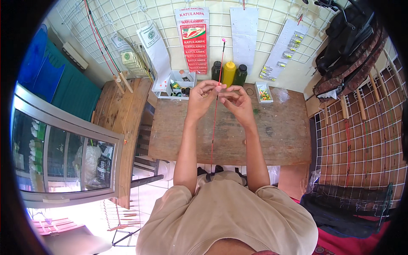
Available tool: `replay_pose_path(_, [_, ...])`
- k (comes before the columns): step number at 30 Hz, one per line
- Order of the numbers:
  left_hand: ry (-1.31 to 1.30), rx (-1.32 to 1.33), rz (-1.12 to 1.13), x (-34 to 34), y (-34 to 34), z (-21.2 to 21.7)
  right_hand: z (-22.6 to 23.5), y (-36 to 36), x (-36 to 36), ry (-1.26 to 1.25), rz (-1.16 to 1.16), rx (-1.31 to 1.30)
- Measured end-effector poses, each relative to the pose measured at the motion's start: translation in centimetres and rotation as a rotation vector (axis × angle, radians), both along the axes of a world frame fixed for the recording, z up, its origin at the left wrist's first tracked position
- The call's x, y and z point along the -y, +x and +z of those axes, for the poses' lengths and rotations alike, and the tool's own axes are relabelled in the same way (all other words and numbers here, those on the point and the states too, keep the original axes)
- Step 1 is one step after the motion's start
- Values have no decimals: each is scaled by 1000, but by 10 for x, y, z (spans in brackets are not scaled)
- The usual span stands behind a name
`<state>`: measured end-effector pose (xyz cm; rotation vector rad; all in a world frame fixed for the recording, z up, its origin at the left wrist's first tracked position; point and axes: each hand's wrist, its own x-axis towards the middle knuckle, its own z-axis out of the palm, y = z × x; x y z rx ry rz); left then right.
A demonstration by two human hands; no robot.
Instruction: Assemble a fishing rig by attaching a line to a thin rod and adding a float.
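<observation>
1. The thin red rod [214, 123] runs almost straight up the middle of the view, from below the near edge of the wooden bench [280, 136] up past its far edge, and ends in a small pink bead tip [223, 40] in front of the wire grid wall [127, 17].
2. The left hand [202, 97] is curled, its fingertips pinched close on the rod above the far half of the bench; a small pink piece [218, 88] sits at the pinch.
3. The right hand [238, 102] is also curled, thumb and forefinger drawn together right beside the left; whether it grips the rod or only the pink piece I cannot tell.
4. Handling, as a judgement: the rod looks very light, slender and springy, likely to bend or snap under side load. A soft two-finger hold near the worked spot seems best, with the long lower part left free.
5. At the far edge stand three squeeze bottles [229, 73], dark, yellow and dark, just behind the hands.
6. Toward the far left corner lies a white tray [163, 94] with small bottles; toward the far right sits a small clear box [263, 93] of coloured bits.
7. More rods [348, 140] hang on a grid at the right side.
</observation>
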<state>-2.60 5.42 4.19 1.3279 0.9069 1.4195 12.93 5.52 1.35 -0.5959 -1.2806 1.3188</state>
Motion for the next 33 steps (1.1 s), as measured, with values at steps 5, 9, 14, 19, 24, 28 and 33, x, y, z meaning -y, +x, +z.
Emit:
replay_pose_path(5, [14,22,0,-4,-7,-6,-10,-10,-3,-91,5,-56])
replay_pose_path(9, [-30,72,-60,-4,-10,-3,-14,-9,-7,-118,45,115])
replay_pose_path(14, [-31,126,-73,-4,-14,-3,-12,-22,1,47,-150,101])
replay_pose_path(19, [-21,84,-40,-5,-20,1,10,-32,19,413,-517,463])
replay_pose_path(24, [0,58,-35,-5,-23,2,11,-41,19,559,-658,532])
replay_pose_path(28, [-35,63,-50,-5,-25,5,10,-44,17,640,-699,531])
replay_pose_path(33, [15,20,-50,-5,-25,6,10,-48,20,688,-787,530])
